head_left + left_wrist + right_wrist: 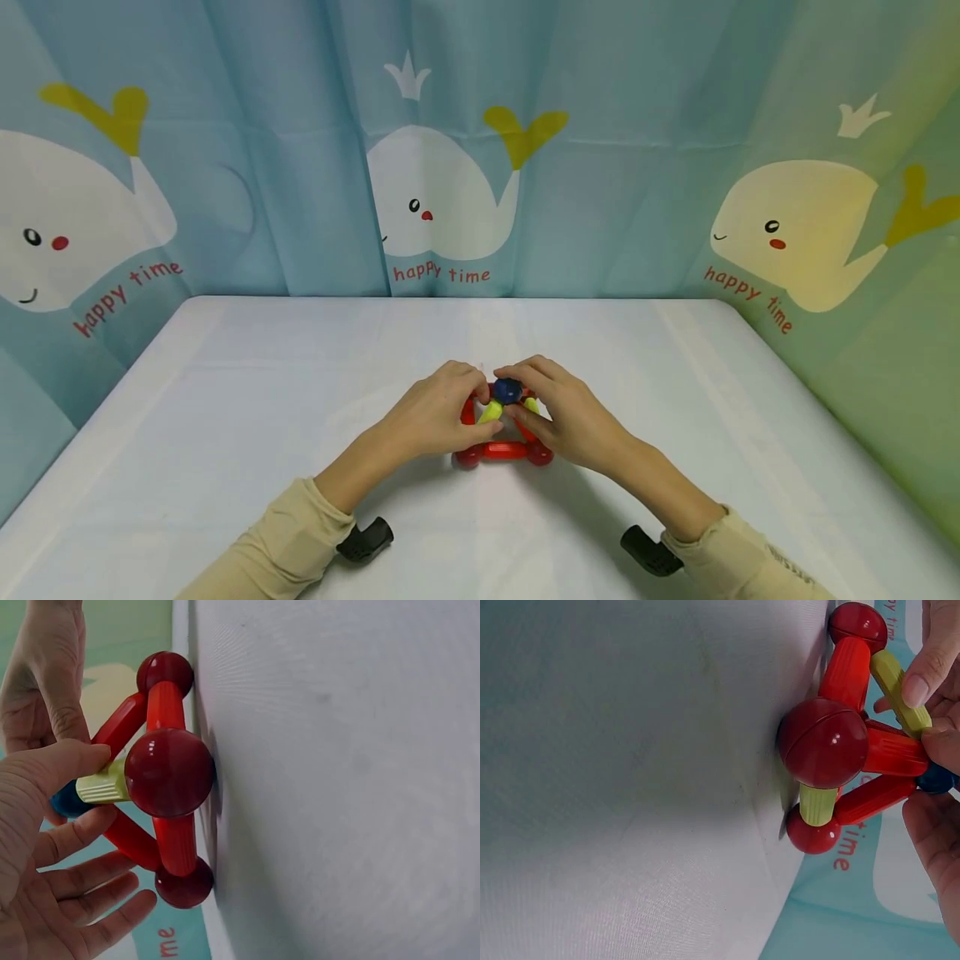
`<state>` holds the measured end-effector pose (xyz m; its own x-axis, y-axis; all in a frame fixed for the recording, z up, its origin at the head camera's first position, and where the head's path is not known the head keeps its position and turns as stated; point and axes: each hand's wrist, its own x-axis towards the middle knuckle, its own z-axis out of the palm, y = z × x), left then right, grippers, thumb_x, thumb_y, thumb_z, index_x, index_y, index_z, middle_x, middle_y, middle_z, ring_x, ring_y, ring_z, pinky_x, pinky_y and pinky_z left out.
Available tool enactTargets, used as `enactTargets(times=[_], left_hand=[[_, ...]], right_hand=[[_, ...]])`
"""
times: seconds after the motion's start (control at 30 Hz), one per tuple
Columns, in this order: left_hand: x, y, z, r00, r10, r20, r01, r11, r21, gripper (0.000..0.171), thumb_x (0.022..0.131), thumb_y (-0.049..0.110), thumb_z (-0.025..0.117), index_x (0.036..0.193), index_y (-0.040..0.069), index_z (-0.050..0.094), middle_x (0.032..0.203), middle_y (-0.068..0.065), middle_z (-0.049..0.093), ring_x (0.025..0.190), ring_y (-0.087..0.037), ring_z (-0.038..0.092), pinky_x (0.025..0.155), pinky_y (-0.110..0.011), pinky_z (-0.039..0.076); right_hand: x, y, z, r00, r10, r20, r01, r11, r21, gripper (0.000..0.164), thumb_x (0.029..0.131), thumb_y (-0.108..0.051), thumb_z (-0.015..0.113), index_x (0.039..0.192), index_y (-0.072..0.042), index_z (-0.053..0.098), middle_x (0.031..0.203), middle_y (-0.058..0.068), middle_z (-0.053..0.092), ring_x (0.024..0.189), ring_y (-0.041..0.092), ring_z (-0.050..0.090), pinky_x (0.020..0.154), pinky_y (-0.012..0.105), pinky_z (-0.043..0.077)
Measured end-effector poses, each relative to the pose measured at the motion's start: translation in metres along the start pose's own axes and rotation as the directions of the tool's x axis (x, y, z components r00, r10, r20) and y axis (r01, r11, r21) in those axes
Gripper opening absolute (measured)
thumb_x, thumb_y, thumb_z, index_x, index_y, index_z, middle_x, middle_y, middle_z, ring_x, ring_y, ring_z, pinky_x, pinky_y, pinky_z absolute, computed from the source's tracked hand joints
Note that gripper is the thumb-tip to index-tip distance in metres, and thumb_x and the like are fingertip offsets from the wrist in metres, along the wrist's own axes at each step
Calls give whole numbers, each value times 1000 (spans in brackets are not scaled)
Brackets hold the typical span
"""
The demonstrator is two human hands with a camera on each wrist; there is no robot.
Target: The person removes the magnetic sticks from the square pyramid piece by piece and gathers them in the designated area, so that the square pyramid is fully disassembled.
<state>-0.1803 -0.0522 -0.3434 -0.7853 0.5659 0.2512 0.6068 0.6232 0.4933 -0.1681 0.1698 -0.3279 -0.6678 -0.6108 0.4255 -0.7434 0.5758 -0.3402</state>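
Note:
A pyramid-shaped frame of toy rods and balls stands on the table, with dark red balls (169, 772) and red rods (505, 451) along its base. More red rods (877, 799) and a yellow-green rod (892, 682) slope up to a blue ball (507, 391) at the top. My right hand (581, 417) pinches the blue ball between thumb and fingers. From the other side, my left hand (438, 412) has its thumb and forefinger around the yellow-green rod just below that ball. Its other fingers are spread apart in the left wrist view.
The frame sits on a white-covered table (262, 400), around the middle. Behind and beside the table hangs a blue-green curtain (630, 208) printed with white whales. A black wrist device (365, 540) is by the left sleeve, another (651, 551) by the right sleeve.

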Motion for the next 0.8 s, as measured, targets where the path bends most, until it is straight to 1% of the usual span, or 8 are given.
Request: enactTargets(times=[0.17, 0.37, 0.6, 0.8], left_hand=[[0, 0, 1, 1000, 14, 3, -14, 1000, 11, 29, 88, 33, 79, 94, 9, 63, 98, -4, 61, 100, -18, 54, 65, -27, 48], [0, -1, -1, 1000, 22, 4, -23, 999, 25, 27, 88, 30, 79, 92, 9, 63, 94, -4, 60, 96, -17, 53, 64, -26, 47], [-1, -4, -5, 1000, -8, 21, 7, 1000, 21, 27, 88, 29, 78, 91, 8, 62, 92, -4, 58, 93, -16, 51, 62, -27, 46], [-1, -5, -6, 999, -22, 38, 21, 1000, 18, 27, 88, 29, 78, 91, 8, 62, 100, -5, 61, 90, -15, 51, 62, -26, 46]], right_hand=[[1, 0, 1, 1000, -4, -5, 4, 1000, -16, 47, 87, -4, 80, 130, -4, 62, 115, 4, 64, 100, 16, 66, 85, 34, 59], [3, -2, 3, 1000, 4, 0, -4, 1000, -7, 46, 87, -5, 80, 130, -4, 62, 116, 4, 64, 100, 16, 66, 85, 32, 58], [9, -2, 6, 1000, -13, 3, 13, 1000, -9, 47, 87, -4, 80, 130, -3, 62, 114, 5, 64, 98, 16, 66, 84, 32, 59], [10, -3, 7, 1000, -5, 7, 5, 1000, 10, 47, 86, -3, 80, 130, -3, 63, 114, 5, 64, 97, 16, 67, 83, 34, 59]])
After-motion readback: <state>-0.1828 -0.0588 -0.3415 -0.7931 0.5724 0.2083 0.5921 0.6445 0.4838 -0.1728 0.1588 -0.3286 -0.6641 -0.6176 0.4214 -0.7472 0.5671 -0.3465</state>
